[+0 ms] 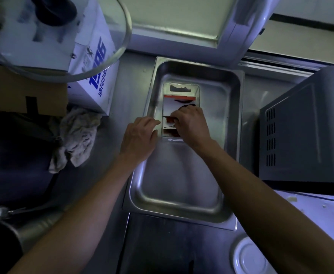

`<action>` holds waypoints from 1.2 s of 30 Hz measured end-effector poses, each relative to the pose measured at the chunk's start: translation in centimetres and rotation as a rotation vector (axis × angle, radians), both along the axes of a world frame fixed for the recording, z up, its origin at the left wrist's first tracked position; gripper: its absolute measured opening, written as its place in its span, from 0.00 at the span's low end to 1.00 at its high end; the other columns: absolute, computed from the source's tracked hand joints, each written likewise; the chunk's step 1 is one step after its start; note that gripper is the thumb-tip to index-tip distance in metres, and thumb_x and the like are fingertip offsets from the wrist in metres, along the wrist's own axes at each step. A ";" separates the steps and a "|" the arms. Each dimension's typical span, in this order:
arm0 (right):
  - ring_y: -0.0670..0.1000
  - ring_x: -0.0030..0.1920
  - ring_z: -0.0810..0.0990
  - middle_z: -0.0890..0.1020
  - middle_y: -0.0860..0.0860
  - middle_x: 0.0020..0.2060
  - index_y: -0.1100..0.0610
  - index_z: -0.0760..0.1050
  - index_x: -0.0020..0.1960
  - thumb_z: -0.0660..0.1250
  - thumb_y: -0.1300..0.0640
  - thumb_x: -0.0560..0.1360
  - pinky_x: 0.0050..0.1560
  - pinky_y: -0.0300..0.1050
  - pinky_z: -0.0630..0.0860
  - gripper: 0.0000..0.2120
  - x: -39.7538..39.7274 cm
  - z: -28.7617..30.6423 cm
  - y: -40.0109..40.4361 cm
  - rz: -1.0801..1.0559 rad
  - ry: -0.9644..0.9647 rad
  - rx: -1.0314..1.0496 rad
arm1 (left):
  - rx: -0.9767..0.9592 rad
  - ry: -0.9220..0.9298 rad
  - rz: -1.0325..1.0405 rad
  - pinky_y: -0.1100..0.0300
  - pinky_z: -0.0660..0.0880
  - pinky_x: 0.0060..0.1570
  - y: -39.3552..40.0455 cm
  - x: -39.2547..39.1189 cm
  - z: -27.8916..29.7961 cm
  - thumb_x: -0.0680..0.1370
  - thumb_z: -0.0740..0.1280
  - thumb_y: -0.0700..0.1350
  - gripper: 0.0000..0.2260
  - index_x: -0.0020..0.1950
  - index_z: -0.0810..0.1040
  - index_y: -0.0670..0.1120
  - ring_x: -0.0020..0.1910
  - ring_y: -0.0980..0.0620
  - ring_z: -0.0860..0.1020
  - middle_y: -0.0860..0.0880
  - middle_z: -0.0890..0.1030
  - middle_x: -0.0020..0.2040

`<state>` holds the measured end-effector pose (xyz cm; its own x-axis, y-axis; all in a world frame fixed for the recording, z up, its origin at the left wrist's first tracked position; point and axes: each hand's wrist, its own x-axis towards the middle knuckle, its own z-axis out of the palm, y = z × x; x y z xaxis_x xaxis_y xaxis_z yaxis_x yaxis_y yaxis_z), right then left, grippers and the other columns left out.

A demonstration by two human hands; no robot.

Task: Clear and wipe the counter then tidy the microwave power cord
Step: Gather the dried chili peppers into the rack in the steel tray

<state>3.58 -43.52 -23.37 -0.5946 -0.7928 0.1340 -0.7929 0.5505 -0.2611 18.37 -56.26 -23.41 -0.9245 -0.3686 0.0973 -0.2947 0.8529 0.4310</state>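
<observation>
Clearing step in hand. Your right hand reaches into small clear box at steel tray far end, fingers curled, seemingly pinching dark scrap. Left hand rests relaxed on tray's left rim. Rag lies on counter left of the tray, microwave at right edge; cord unseen. Next: lift tray clear, then wipe.

The fingertips of the right hand are hidden inside the small clear box, and what is pinched there cannot be told. The dark and red pieces just beyond these fingers are too blurred to be named. The microwave is cut off by the right edge.
</observation>
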 end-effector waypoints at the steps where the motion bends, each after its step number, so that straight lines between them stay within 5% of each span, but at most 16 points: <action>1: 0.57 0.39 0.77 0.80 0.51 0.32 0.53 0.82 0.41 0.66 0.59 0.74 0.45 0.50 0.69 0.07 0.1 0.1 0.0 -0.007 0.012 -0.012 | 0.003 0.002 0.001 0.46 0.75 0.51 0.0 0.3 -0.1 0.75 0.64 0.40 0.15 0.61 0.80 0.45 0.57 0.44 0.77 0.47 0.81 0.58; 4: 0.57 0.40 0.77 0.80 0.52 0.33 0.54 0.82 0.42 0.63 0.60 0.73 0.46 0.50 0.68 0.09 0.4 0.1 0.0 -0.027 0.024 -0.009 | 0.005 -0.009 0.006 0.47 0.75 0.51 -0.1 1.0 0.0 0.76 0.65 0.39 0.14 0.60 0.80 0.46 0.57 0.45 0.77 0.48 0.81 0.57; 13: 0.56 0.62 0.75 0.82 0.51 0.59 0.55 0.79 0.61 0.64 0.63 0.75 0.62 0.53 0.68 0.16 1.4 0.6 2.6 -0.098 -0.085 0.111 | 0.029 -0.066 -0.059 0.45 0.74 0.54 -0.1 1.6 1.0 0.77 0.66 0.41 0.14 0.63 0.78 0.45 0.58 0.43 0.76 0.46 0.80 0.59; 24: 0.59 0.61 0.78 0.82 0.56 0.59 0.58 0.80 0.61 0.71 0.62 0.73 0.60 0.54 0.75 0.16 8.3 3.3 13.7 -0.275 -0.134 -0.029 | 0.053 -0.163 -0.220 0.45 0.71 0.61 6.5 1.9 3.3 0.81 0.63 0.47 0.17 0.69 0.74 0.46 0.65 0.44 0.72 0.46 0.76 0.67; 36: 0.61 0.54 0.79 0.83 0.54 0.54 0.57 0.80 0.58 0.66 0.61 0.71 0.51 0.54 0.76 0.15 16.1 3.4 29.4 -0.439 -0.164 -0.105 | -0.026 -0.206 -0.406 0.48 0.70 0.61 20.8 5.9 4.3 0.80 0.63 0.48 0.17 0.69 0.74 0.49 0.65 0.45 0.72 0.49 0.75 0.68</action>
